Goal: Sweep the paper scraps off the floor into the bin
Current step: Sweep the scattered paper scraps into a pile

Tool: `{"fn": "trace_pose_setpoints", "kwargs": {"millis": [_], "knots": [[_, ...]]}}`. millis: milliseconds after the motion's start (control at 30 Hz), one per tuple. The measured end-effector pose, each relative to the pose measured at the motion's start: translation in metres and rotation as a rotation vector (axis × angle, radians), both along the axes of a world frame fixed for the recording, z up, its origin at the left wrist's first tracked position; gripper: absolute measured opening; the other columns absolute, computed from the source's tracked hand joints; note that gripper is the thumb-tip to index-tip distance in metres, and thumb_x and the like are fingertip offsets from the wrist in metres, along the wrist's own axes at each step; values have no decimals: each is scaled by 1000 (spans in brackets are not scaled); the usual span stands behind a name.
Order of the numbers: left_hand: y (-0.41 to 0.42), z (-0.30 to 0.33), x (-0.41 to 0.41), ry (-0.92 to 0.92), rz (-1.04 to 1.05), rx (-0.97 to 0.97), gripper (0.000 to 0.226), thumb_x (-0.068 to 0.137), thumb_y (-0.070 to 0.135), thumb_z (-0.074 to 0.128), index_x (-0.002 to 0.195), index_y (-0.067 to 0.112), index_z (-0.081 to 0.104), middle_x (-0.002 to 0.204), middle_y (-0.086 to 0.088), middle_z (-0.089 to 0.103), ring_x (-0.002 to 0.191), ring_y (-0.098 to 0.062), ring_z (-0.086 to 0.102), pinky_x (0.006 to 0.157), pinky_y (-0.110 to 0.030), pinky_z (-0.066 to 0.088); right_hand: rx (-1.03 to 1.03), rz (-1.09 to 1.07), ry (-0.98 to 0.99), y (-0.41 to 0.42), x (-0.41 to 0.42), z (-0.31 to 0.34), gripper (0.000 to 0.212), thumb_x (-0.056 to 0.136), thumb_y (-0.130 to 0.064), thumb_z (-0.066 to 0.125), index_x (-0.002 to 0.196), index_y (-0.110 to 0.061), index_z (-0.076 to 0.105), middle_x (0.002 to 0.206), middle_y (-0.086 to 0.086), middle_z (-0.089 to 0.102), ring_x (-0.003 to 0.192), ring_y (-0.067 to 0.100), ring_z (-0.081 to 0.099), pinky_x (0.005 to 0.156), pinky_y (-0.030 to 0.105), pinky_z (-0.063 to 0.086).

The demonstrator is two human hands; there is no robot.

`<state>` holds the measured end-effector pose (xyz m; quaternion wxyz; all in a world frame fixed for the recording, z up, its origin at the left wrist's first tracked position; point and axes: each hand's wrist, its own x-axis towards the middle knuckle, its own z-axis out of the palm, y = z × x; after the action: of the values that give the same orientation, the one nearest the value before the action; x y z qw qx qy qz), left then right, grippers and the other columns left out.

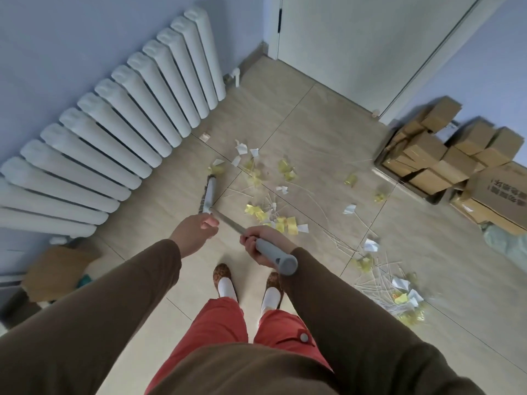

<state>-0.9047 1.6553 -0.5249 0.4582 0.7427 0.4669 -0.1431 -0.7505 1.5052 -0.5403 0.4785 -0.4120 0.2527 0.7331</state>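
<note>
Walls: pale blue, plain.
Floor: beige tiles w/ thin dark joints.
Radiator: white, along left wall.
Door: white, shut, far corner.
Boxes: cardboard stack by right wall; another box below radiator, lower left.
Light: soft daylight, no hard shadows.

Right hand in curled grip; left hand loosely curled, holding nothing.
</note>
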Motion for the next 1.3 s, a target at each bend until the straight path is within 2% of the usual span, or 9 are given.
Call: {"fn": "trace_pose_setpoints", "kwargs": {"millis": [267,433,567,700,833,933,1067,1167,1300], "knots": [[40,-12,-2,7,-53,-35,18,95,24,59,110,22,68,103,0,70,94,-17,68,87,-37,54,-145,-186,-19,-32,9,19,9,98,-11,51,101,-5,46,73,9,53,41,8,48,37,16,47],[77,-12,1,-6,-52,-52,16,95,21,60,108,20,68,98,-2,71,92,-19,68,75,-29,51,-115,-233,-28,-29,0,43,15,100,-10,50,114,-12,48,74,9,52,39,6,44,33,15,42],[114,-8,6,-24,-66,-28,15,95,20,59,108,20,68,96,1,71,92,-18,68,69,-24,48,23,-267,20,32,-5,36,21,100,-10,49,121,-14,46,76,9,53,41,6,46,35,15,43],[156,-6,9,-42,-57,23,14,96,19,59,107,19,68,98,1,71,93,-18,68,75,-30,49,139,-277,55,126,4,18,5,101,-10,47,100,-11,43,78,8,51,42,5,46,39,11,44],[187,-10,9,-22,-56,54,18,97,22,59,112,17,68,101,0,72,93,-15,69,89,-39,55,151,-329,105,216,24,-12,6,100,-10,44,102,-5,42,76,7,48,37,5,48,36,14,46],[199,-18,8,-9,-57,41,17,97,23,60,111,18,69,100,1,73,93,-14,70,91,-40,55,140,-366,67,252,45,-31,5,101,-10,42,103,-5,42,76,6,45,35,7,47,35,15,46],[203,-24,12,-6,-59,3,15,96,21,61,108,18,69,98,-1,73,92,-17,70,91,-40,55,62,-455,25,222,71,-42,6,100,-8,44,101,-3,45,76,9,47,35,9,47,34,17,46],[198,-25,23,-6,-56,-43,14,94,19,61,106,17,69,97,-5,73,93,-21,70,89,-39,53,-48,-546,25,166,76,-38,6,99,-9,46,100,-3,44,73,10,49,36,9,47,33,17,45],[190,-24,46,-24,-106,-74,13,93,18,61,104,19,68,95,-5,73,93,-22,70,84,-37,52,-166,-546,-24,94,65,-15,9,99,-12,49,102,-4,46,72,9,52,38,8,49,34,17,46]]}}
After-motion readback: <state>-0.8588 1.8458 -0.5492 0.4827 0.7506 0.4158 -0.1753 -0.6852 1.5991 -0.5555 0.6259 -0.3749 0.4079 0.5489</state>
